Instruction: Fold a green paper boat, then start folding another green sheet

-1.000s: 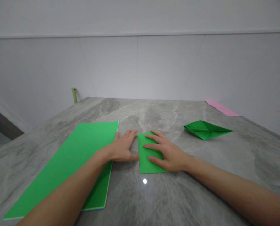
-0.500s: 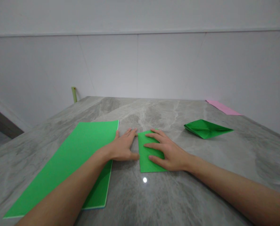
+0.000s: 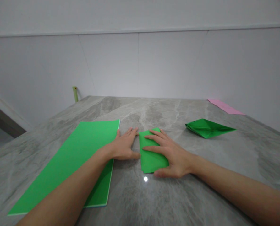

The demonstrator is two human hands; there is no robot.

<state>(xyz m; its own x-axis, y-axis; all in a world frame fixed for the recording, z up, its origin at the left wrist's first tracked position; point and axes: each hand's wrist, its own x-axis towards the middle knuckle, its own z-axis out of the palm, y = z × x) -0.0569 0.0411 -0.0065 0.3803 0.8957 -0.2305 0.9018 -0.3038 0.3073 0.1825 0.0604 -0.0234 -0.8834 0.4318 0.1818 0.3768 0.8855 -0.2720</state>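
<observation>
A small folded piece of green paper (image 3: 151,158) lies flat near the middle of the table. Across its right part rests my right hand (image 3: 171,150), fingers spread and pointing left, thumb at the near edge. The layers are slightly offset along the paper's left side. My left hand (image 3: 124,146) lies on the tabletop just left of this paper, fingers stretched out, thumb and a fingertip at its left edge. Under my left wrist and forearm is a large stack of green paper sheets (image 3: 83,147), partly hidden by the arm.
A folded dark green paper shape (image 3: 208,128) with pointed ends lies to the right. Farther back, a pink paper (image 3: 226,106) sits at the table's right edge. The grey marbled table (image 3: 140,110) meets a white wall. A light green strip (image 3: 75,94) stands beyond the far-left corner.
My right thumb has spread toward the near edge of the folded paper. Its top layer has shifted slightly, so a lower layer shows at the left. My left hand stays about where it was.
</observation>
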